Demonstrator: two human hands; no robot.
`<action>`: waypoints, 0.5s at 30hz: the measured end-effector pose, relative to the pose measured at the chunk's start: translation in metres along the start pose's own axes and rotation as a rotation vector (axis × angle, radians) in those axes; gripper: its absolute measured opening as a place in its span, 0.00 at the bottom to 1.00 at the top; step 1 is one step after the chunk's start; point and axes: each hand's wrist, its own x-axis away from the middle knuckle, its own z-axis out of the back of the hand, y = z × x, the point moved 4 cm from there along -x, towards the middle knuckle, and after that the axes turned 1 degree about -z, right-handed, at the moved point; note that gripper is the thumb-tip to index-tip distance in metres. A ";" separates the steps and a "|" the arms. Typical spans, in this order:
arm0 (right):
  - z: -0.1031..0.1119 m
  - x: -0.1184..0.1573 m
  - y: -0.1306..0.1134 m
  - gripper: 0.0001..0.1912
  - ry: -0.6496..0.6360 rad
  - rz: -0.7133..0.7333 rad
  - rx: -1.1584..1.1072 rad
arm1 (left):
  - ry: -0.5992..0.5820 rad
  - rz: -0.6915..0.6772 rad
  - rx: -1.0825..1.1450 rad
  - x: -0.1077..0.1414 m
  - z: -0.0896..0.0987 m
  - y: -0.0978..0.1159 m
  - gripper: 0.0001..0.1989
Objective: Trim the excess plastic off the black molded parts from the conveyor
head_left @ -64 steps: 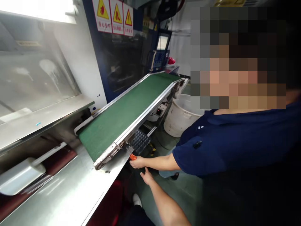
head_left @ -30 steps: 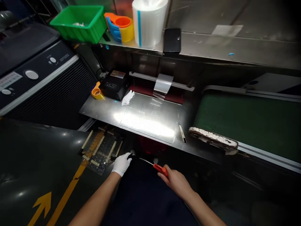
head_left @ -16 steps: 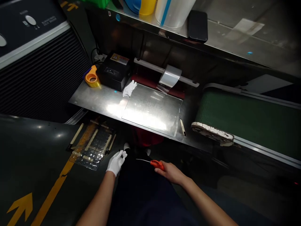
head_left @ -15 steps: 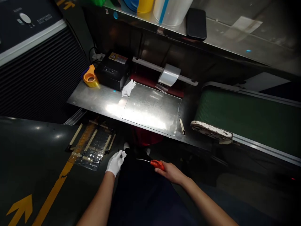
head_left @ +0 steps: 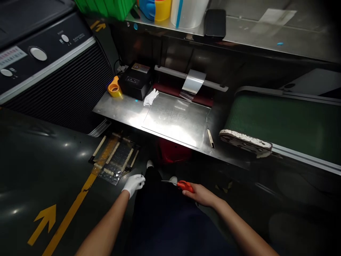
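My left hand (head_left: 134,185) wears a white glove. Its fingers are curled together, with a tiny dark spot at the tips that I cannot make out. Bare, my right hand (head_left: 201,194) is closed around the orange handle of a pair of scissors (head_left: 185,186); their thin metal blades point left, toward the gloved hand, and appear edge-on. Both hands are held in front of my body, below the metal bench (head_left: 119,108). On the bench lie a clear flat sheet (head_left: 176,119), a loose white glove (head_left: 151,97) and a utility knife (head_left: 210,137).
A black box-shaped device (head_left: 136,81) and a yellow tape dispenser (head_left: 115,89) stand at the bench's left. A film roll (head_left: 194,81) hangs on a bar behind. Right is a green conveyor belt (head_left: 287,117); lower left, a low rack (head_left: 112,158) carries clear plastic. A red bin (head_left: 174,151) sits below.
The view has swung left, showing more of the black machine and green crate. The gloved hand has turned so its fingers point more to the right; the right hand keeps its hold on the scissors.
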 end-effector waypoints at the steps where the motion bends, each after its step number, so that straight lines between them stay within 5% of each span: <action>1: -0.002 0.005 0.005 0.25 -0.010 0.024 -0.010 | 0.059 -0.003 0.048 0.005 -0.008 -0.002 0.15; 4: -0.008 0.022 0.027 0.23 -0.033 0.076 -0.022 | 0.192 -0.010 0.132 0.024 -0.037 -0.009 0.18; 8: -0.017 0.035 0.055 0.20 -0.074 0.129 0.037 | 0.198 -0.029 0.027 0.057 -0.067 -0.020 0.12; 12: -0.025 0.024 0.062 0.19 -0.075 0.170 0.205 | 0.232 -0.002 -0.093 0.085 -0.070 -0.035 0.14; 15: -0.030 0.001 0.043 0.18 -0.027 0.193 0.344 | 0.308 0.073 -0.169 0.094 -0.058 -0.051 0.16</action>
